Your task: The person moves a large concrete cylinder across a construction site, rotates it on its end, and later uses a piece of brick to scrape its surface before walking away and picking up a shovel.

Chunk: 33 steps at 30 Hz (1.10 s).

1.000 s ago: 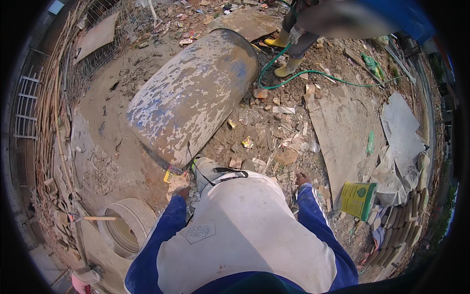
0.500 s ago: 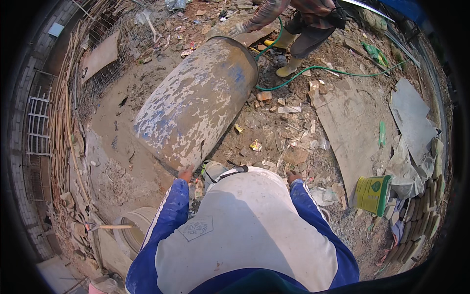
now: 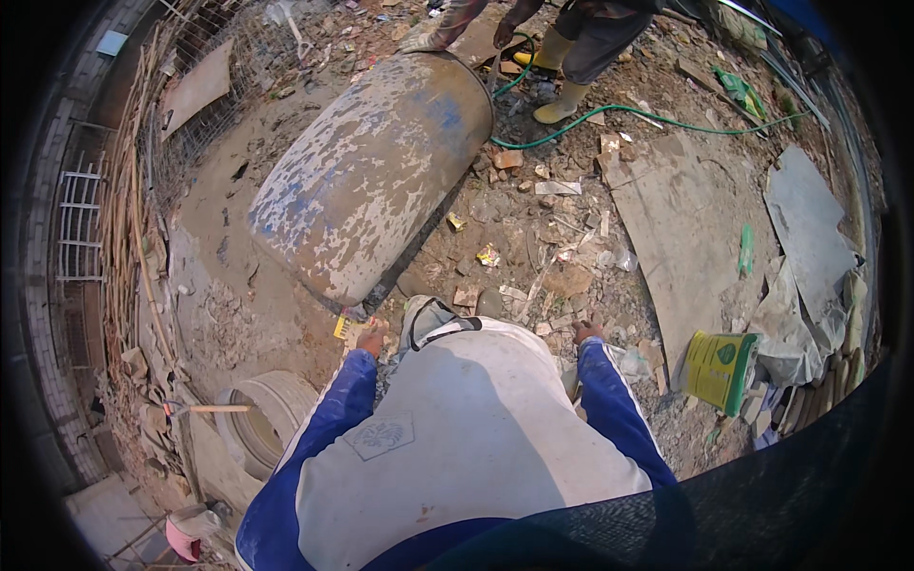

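Observation:
A big drum (image 3: 381,167), blue under flaking grey-brown crust, lies slanted on the muddy ground ahead of me. My left hand (image 3: 373,337) hangs just below its near end, apart from it, fingers loosely spread. Beside that hand a yellow packet (image 3: 348,327) shows on the ground. On the other side of my body, my right hand (image 3: 587,329) hangs over the rubble with fingers apart and nothing visible in them. At the drum's far rim is a co-worker's gloved hand (image 3: 421,40); that person wears yellow boots (image 3: 564,103).
A green hose (image 3: 609,108) curves across the rubble behind the drum. Flat boards (image 3: 681,228) and a yellow-green container (image 3: 721,369) lie to the right. At left are a round tub (image 3: 276,404), a wooden-handled tool (image 3: 219,408), bamboo poles (image 3: 129,209) and wire mesh (image 3: 195,152).
My left hand has come away from the drum's near end, and the yellow packet now shows beside it. The co-worker's second hand has come into view near the far rim.

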Each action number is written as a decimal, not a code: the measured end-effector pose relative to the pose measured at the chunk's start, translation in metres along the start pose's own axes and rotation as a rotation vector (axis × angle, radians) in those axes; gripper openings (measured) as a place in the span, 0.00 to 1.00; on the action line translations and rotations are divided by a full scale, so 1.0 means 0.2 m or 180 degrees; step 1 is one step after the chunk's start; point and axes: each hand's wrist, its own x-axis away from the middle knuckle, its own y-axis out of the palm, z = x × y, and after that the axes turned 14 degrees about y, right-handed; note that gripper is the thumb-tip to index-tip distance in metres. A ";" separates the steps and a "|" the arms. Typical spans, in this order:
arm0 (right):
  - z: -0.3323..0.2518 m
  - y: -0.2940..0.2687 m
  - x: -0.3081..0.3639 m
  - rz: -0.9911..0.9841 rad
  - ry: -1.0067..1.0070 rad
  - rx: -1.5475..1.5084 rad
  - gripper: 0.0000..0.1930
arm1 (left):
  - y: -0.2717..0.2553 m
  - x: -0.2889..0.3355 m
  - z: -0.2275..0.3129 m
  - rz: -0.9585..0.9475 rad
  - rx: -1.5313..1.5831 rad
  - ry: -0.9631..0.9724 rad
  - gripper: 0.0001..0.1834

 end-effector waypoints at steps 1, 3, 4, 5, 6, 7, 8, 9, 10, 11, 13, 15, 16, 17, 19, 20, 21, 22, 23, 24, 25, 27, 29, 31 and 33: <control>0.00 0.00 -0.02 -0.0030 0.0006 -0.0068 0.24 | 0.01 0.03 0.01 0.0023 -0.0113 0.0163 0.32; -0.01 -0.01 -0.05 -0.0048 0.0039 -0.0204 0.23 | 0.01 0.09 0.09 -0.0105 0.0098 0.0122 0.32; -0.01 -0.01 -0.05 -0.0010 -0.0049 -0.0268 0.23 | -0.01 0.14 0.19 -0.0224 0.0228 0.0106 0.32; 0.00 -0.02 -0.06 0.0023 -0.0102 -0.0295 0.23 | -0.05 0.21 0.36 -0.0434 0.0380 0.0105 0.33; -0.02 0.01 -0.05 -0.0010 -0.0195 -0.0302 0.23 | -0.06 0.23 0.38 -0.0407 0.0534 0.0096 0.33; -0.03 0.02 -0.05 -0.0033 -0.0281 -0.0312 0.23 | -0.06 0.25 0.40 -0.0399 0.0690 0.0095 0.34; -0.03 0.00 -0.05 -0.0077 -0.0317 -0.0152 0.23 | -0.02 0.19 0.33 -0.0239 0.0846 0.0124 0.35; -0.08 0.01 -0.01 -0.0191 -0.0290 -0.0158 0.23 | -0.01 0.16 0.25 -0.0078 0.0866 0.0134 0.35; -0.14 0.00 0.07 -0.0314 -0.0255 -0.0158 0.23 | 0.00 0.12 0.15 0.0079 0.0884 0.0135 0.36; -0.18 -0.01 0.12 -0.0409 -0.0202 -0.0177 0.23 | 0.02 0.07 0.08 0.0131 0.0764 0.0157 0.36; -0.22 -0.06 0.18 -0.0374 -0.0120 0.0085 0.25 | 0.06 0.00 0.02 0.0158 0.0630 0.0224 0.37; -0.31 -0.13 0.33 -0.0332 -0.0093 0.0430 0.26 | 0.09 -0.03 -0.05 0.0204 0.0605 0.0242 0.37; -0.34 -0.16 0.39 -0.0349 -0.0085 0.0286 0.25 | 0.11 -0.04 -0.06 0.0218 0.0587 0.0265 0.36; -0.37 -0.19 0.44 -0.0375 -0.0081 0.0143 0.24 | 0.12 -0.06 -0.08 0.0245 0.0554 0.0286 0.34; -0.37 -0.21 0.44 -0.0366 -0.0082 0.0053 0.23 | 0.10 -0.05 -0.06 -0.0091 -0.0369 0.0874 0.28; -0.36 -0.20 0.41 -0.0356 -0.0115 0.0125 0.24 | 0.06 -0.04 -0.05 -0.0424 -0.1256 0.1414 0.25; -0.36 -0.18 0.40 -0.0352 -0.0145 0.0225 0.24 | 0.03 -0.01 -0.04 -0.0771 -0.2126 0.1915 0.21; -0.25 -0.15 0.24 -0.0293 -0.0212 0.0009 0.24 | 0.04 0.00 0.06 -0.0732 -0.1771 0.1592 0.19; -0.12 -0.13 0.07 -0.0212 -0.0277 -0.0216 0.23 | 0.07 0.03 0.20 -0.0679 -0.1389 0.1262 0.17; -0.02 -0.10 -0.09 -0.0158 -0.0383 -0.0443 0.23 | 0.08 0.05 0.29 -0.0547 -0.0983 0.0889 0.16; -0.04 -0.07 -0.06 -0.0729 -0.0178 -0.0395 0.21 | 0.05 0.10 0.24 -0.0370 -0.1394 0.1434 0.18; -0.04 0.00 -0.03 -0.0946 0.0158 -0.0679 0.22 | 0.04 0.15 0.14 0.0218 -0.1389 0.1542 0.21; -0.06 -0.11 0.18 -0.1489 0.0560 -0.0879 0.23 | -0.01 0.31 0.33 0.0164 -0.1121 0.1400 0.26; 0.15 0.05 -0.12 -0.1246 0.0721 -0.0428 0.22 | -0.03 0.31 0.28 0.0305 -0.1172 0.1243 0.27; 0.13 0.09 -0.38 -0.1154 -0.0357 0.0726 0.21 | 0.01 0.31 0.25 0.1257 -0.0299 0.1046 0.25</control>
